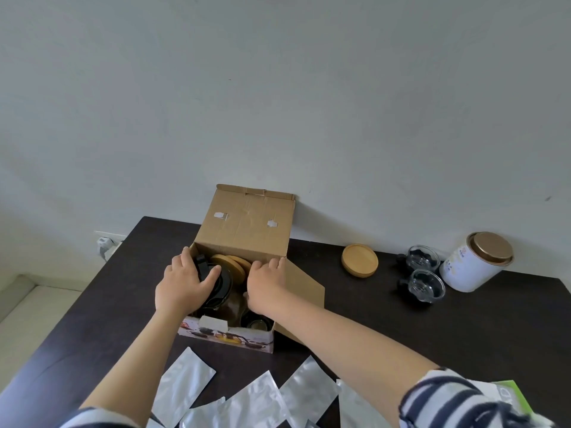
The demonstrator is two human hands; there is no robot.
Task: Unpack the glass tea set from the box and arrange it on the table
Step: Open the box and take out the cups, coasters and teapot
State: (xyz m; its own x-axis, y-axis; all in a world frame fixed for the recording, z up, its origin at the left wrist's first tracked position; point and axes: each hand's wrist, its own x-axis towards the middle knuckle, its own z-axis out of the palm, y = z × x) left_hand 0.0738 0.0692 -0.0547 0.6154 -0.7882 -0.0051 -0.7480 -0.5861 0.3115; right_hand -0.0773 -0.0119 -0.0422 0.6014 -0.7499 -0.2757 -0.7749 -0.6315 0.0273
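Both forearms reach forward from striped sleeves into the open cardboard box [244,230], which stands on the dark table [432,329] with its lid flap raised against the wall. The left hand [182,284] lies palm down over the box's left half, fingers curled round the black lid and handle of the glass teapot [221,284], thumb pressed on the lid's top; the teapot sits inside the box directly under that hand. The right hand [267,282] is at the box's right wall, fingers bent over the top edge of the cardboard and gripping it, palm turned toward the box's inside. Between the 2 hands, inside the box, lie 2 round wooden coasters [234,264] leaning toward the back wall, with a dark glass piece below them that is too shadowed to identify. Right of the box, 1 wooden coaster [360,260] lies flat, then 2 glass cups [423,273] with black handles, then a white tin [475,262]. In front of the box lie several silver foil pouches [247,396].
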